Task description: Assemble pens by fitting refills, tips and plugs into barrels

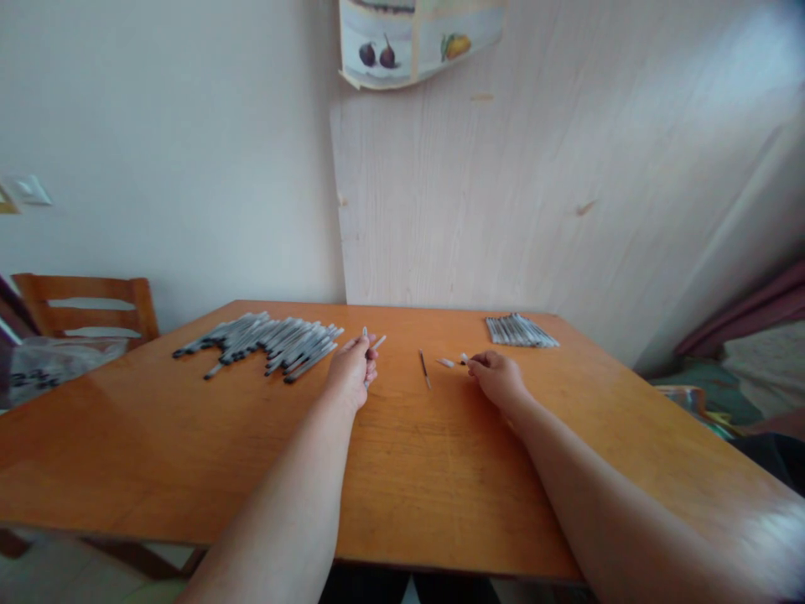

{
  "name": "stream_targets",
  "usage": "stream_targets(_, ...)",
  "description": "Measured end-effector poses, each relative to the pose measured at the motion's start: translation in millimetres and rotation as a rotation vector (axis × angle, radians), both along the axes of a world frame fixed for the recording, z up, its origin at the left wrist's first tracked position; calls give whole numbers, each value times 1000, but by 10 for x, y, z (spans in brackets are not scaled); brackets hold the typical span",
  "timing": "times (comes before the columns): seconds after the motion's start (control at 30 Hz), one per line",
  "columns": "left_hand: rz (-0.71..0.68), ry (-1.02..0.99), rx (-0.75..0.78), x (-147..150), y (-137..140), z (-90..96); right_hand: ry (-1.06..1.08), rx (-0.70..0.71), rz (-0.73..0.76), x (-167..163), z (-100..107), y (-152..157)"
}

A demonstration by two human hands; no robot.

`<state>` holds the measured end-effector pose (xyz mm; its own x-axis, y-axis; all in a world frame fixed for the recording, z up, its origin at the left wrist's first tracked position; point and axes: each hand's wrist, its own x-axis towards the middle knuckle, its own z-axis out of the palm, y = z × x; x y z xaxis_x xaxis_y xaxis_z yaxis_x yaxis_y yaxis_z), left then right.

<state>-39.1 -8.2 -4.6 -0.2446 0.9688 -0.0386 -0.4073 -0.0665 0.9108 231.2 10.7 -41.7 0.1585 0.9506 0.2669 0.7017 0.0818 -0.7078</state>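
My left hand (pixel 354 369) is closed round a slim, pale pen barrel (pixel 365 332) whose tip sticks up past the fingers. A second thin white piece (pixel 379 341) pokes out to the right of the same hand. My right hand (pixel 500 376) rests low over the table, thumb and fingertips pinched at a small black-and-white pen part (pixel 464 359). Just left of it lies a short whitish pen piece (pixel 445 362). Between my hands, a dark ink refill (pixel 425 369) lies on the wood.
On the left of the wooden table (pixel 402 478) lies a spread pile of pens (pixel 277 340) with black ends. A tidy row of pens (pixel 519 330) sits at the back right. A chair (pixel 88 306) and a clear plastic bag (pixel 56 365) stand beyond the left edge.
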Motion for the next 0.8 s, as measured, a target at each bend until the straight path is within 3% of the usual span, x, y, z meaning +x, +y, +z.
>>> stream_targets(0.3,62,56,15,-48,70,-18,-186,-18,-53,-120,234,-118)
stream_targets(0.5,105,65,7,-59,112,-35,-365,-54,-43,-186,440,89)
stream_targets(0.67,115,60,8,-58,133,-61,-479,-157,-105,-193,362,467)
stream_targets(0.8,112,61,-1,-60,151,-81,-529,-201,-71,-174,242,723)
